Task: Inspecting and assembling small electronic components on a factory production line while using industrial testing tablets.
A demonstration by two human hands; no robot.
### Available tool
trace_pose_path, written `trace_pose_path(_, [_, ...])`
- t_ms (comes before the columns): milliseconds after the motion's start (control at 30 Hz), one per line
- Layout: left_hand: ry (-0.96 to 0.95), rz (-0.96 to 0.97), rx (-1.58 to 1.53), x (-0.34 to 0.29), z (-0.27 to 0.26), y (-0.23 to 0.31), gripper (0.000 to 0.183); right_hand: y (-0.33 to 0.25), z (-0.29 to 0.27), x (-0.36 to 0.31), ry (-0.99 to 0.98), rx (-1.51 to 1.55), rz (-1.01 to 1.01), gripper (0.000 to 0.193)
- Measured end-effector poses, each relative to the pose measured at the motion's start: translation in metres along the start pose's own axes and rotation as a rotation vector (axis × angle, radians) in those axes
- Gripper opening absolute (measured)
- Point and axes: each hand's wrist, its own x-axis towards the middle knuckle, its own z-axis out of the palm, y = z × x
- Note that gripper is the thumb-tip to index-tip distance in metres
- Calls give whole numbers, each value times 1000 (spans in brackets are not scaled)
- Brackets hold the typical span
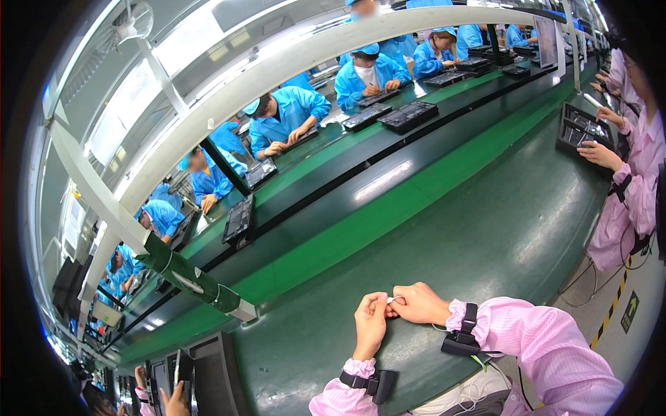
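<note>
Over the green bench top (416,243), near its front edge, my two hands meet fingertip to fingertip. A small white piece (394,299), too small to name, shows between them. My left hand (371,324) pinches with thumb and fingers at one side of it. From the right, my right hand (420,304) is closed with curled fingers against the same piece. Its fingertips are partly hidden behind the knuckles. Both wrists carry black straps with small black boxes over pink striped sleeves. A thin pale cord runs by the right wrist.
A black tray (208,371) stands at lower left, beside a co-worker's hands. At right, a person in pink handles a black case (586,132). A green-wrapped post (198,281) rises from the bench at left. Beyond the dark conveyor strip, workers in blue handle black cases (408,116).
</note>
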Motion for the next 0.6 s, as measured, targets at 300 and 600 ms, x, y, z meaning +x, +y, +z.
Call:
trace_pose_path(300, [8, -13, -3, 1, 0, 0, 16, 3, 4, 0, 47, 3, -35, 20])
trace_pose_path(600, [1, -10, -5, 1, -2, -1, 15, 3, 4, 1, 52, 13, -50, 20])
